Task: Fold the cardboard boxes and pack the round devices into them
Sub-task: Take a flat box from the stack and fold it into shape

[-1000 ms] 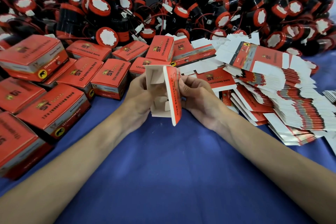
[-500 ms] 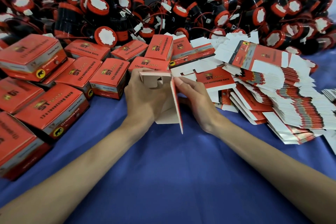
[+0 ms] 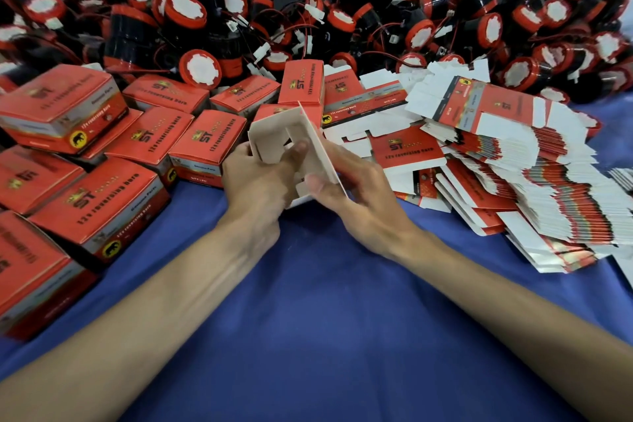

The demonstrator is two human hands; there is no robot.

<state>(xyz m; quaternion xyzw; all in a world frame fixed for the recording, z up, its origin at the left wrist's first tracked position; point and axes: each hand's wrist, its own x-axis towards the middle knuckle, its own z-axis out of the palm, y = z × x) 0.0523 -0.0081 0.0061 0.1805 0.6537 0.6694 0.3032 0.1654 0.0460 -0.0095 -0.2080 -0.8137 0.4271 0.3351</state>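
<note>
1. We hold the half-formed box (image 3: 274, 128) over the blue cloth (image 3: 325, 319), with its plain inner faces toward us. The end flaps stand open and no device is inside. We cannot tell whether its lower corner touches the cloth.
2. The left hand (image 3: 255, 181) grips the left side of this box. Its fingers are curled round the wall, and one fingertip (image 3: 299, 147) presses on an inner flap.
3. The right hand (image 3: 356, 188) pinches the right panel of the box, thumb (image 3: 317, 183) on the inner face. The other fingers lie behind the panel, so we cannot tell how far they are spread.
4. Left of the box lie the closed boxes (image 3: 102, 202), touching and partly stacked. We judge these finished, though their contents are hidden.
5. Right of the box lies the stack of flat blanks (image 3: 548, 181), a thick, slumped stack. A large share of the folding is still to do.
6. Behind the box rises the heap of round devices (image 3: 308, 10), red-rimmed, black-bodied and tangled in wires. None of these is packed yet.
7. Assessment: one box is at the forming step. It still needs its base closed, a device put in and its lid tucked. We judge that most of the whole job remains.
</note>
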